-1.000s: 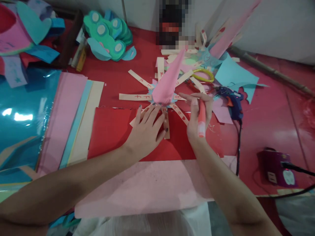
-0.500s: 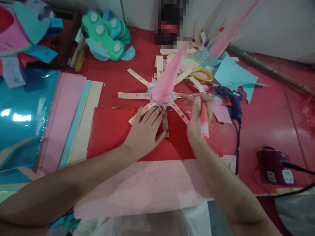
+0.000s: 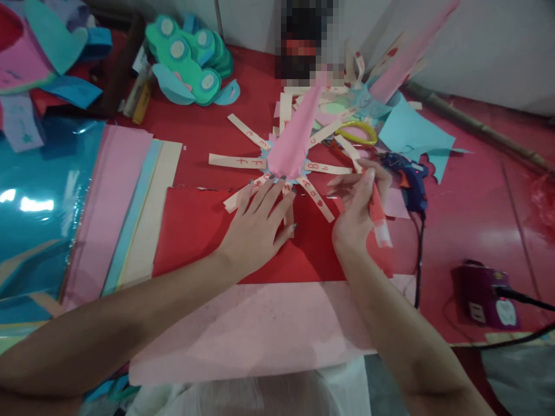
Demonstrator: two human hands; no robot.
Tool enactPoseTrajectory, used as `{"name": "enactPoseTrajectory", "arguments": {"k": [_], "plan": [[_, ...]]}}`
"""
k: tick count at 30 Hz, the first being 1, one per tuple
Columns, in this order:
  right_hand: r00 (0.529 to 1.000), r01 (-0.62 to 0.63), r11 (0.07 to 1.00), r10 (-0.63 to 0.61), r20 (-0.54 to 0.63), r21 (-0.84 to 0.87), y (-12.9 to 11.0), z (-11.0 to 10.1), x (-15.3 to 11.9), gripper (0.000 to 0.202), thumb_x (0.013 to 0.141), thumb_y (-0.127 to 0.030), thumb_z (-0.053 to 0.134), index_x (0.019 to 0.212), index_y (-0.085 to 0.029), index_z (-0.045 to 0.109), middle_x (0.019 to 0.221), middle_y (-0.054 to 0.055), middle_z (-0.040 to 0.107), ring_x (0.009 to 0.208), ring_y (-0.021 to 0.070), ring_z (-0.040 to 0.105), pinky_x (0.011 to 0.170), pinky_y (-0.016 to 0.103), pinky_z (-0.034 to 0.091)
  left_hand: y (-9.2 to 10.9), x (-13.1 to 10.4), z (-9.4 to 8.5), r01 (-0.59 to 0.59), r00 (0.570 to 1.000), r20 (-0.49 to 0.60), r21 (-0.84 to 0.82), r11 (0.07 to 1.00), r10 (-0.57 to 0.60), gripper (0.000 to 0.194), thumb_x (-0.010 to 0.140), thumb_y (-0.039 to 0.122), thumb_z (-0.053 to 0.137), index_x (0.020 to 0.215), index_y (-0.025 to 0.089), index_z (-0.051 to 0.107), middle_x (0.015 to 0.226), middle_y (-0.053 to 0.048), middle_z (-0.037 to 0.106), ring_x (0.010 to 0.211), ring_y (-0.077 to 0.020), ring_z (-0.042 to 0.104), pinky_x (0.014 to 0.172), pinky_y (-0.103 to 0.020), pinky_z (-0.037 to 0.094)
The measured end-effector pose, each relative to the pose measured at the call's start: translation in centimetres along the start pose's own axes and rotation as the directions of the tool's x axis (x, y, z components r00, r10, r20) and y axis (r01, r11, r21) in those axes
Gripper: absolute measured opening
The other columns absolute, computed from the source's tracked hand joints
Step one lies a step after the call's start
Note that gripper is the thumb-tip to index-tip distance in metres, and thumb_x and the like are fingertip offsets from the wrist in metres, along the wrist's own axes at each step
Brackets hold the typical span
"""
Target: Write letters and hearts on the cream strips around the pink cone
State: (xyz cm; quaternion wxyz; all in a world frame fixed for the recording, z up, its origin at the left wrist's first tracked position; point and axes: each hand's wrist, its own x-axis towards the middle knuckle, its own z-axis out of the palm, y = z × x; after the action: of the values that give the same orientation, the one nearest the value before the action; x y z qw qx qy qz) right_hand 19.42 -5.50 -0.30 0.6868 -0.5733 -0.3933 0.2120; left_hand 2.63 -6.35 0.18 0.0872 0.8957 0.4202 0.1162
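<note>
A pink paper cone (image 3: pixel 293 144) stands on a blue scalloped base, with cream paper strips radiating from it. The strips carry red handwritten letters, among them the strip with B (image 3: pixel 336 169) and the strip with F (image 3: pixel 229 162). My left hand (image 3: pixel 255 225) lies flat, fingers spread, across the lower strips beside the cone's base and partly hides their letters. In my right hand (image 3: pixel 358 199) is a red marker (image 3: pixel 378 211), its white end pointing back toward me. That hand hovers just right of the strips; the marker's tip is hidden by the fingers.
A red sheet (image 3: pixel 312 254) lies under my hands. To the right are a glue gun (image 3: pixel 407 179), yellow-handled scissors (image 3: pixel 362 133) and a purple power adapter (image 3: pixel 489 297). Coloured paper sheets (image 3: pixel 108 219) lie left, green foam cutouts (image 3: pixel 186 63) behind. Another pink cone (image 3: pixel 399 72) stands far right.
My right hand has drawn back to the right with the marker, uncovering the strip with B. My left hand has shifted slightly upward, toward the cone.
</note>
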Motion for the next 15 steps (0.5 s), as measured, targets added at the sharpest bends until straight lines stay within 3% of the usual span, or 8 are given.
{"name": "enactPoseTrajectory", "arguments": {"k": [2,4,6,9,11,13,15], "plan": [[0.996,0.026,0.999,-0.023,-0.088,0.035,0.2,-0.1,0.2,0.014,0.094,-0.036,0.045,0.097,-0.025,0.052,0.064,-0.006,0.061,0.055,0.0096,0.057,0.056,0.025,0.045,-0.1,0.0,0.1,0.020,1.000,0.018,0.004,1.000,-0.020,0.049,0.097,0.032,0.043,0.141,0.010,0.045,0.149,-0.018,0.042,0.141,-0.0321,0.036,0.117,-0.056,0.025],[0.996,0.037,0.997,-0.031,-0.081,0.073,0.2,-0.3,0.2,0.014,0.094,-0.037,0.047,0.097,-0.025,0.055,0.065,-0.005,0.062,0.057,0.0097,0.058,0.056,0.025,0.045,-0.1,0.0,0.1,0.044,0.998,0.033,0.007,0.999,-0.044,0.049,0.096,0.032,0.044,0.140,0.010,0.047,0.149,-0.019,0.042,0.141,-0.0322,0.036,0.117,-0.054,0.027],[1.000,0.009,0.995,-0.010,0.011,0.099,0.0,-0.4,-0.1,0.020,0.093,-0.041,0.048,0.094,-0.026,0.060,0.064,-0.004,0.062,0.056,0.0106,0.058,0.055,0.025,0.046,-0.2,0.0,0.1,0.054,0.998,0.042,0.009,0.999,-0.054,0.050,0.096,0.033,0.045,0.139,0.009,0.047,0.149,-0.019,0.042,0.141,-0.0327,0.036,0.117,-0.053,0.027],[0.980,-0.049,0.997,0.036,0.196,0.062,-0.3,-0.5,-0.7,0.034,0.091,-0.047,0.051,0.076,-0.022,0.068,0.056,-0.003,0.059,0.048,0.0095,0.052,0.048,0.026,0.042,-0.1,0.0,0.0,0.060,0.997,0.050,0.011,0.998,-0.061,0.051,0.095,0.034,0.046,0.140,0.009,0.047,0.148,-0.020,0.042,0.141,-0.0335,0.036,0.117,-0.054,0.027],[0.930,-0.116,0.993,0.109,0.352,-0.001,-0.5,-0.6,-1.0,0.045,0.092,-0.049,0.049,0.063,-0.020,0.066,0.045,-0.005,0.052,0.038,0.0070,0.045,0.042,0.025,0.036,-0.1,0.0,0.0,0.069,0.996,0.053,0.007,0.998,-0.070,0.051,0.096,0.035,0.047,0.140,0.010,0.047,0.149,-0.020,0.040,0.141,-0.0341,0.035,0.117,-0.054,0.026],[0.840,-0.218,0.975,0.204,0.503,-0.032,-0.6,-0.6,-1.1,0.050,0.091,-0.055,0.046,0.061,-0.020,0.064,0.037,-0.007,0.044,0.030,0.0057,0.037,0.038,0.024,0.032,-0.1,0.0,0.0,0.083,0.995,0.053,0.002,0.997,-0.083,0.051,0.095,0.036,0.048,0.140,0.012,0.048,0.151,-0.021,0.038,0.142,-0.0352,0.034,0.116,-0.055,0.027],[0.785,-0.290,0.956,0.269,0.558,-0.053,-0.7,-0.5,-1.1,0.047,0.090,-0.058,0.047,0.065,-0.020,0.061,0.034,-0.009,0.041,0.027,0.0056,0.036,0.035,0.022,0.029,-0.1,0.0,-0.1,0.100,0.994,0.053,-0.003,0.995,-0.100,0.051,0.095,0.037,0.050,0.140,0.013,0.049,0.151,-0.021,0.037,0.141,-0.0361,0.034,0.116,-0.056,0.028]]}}
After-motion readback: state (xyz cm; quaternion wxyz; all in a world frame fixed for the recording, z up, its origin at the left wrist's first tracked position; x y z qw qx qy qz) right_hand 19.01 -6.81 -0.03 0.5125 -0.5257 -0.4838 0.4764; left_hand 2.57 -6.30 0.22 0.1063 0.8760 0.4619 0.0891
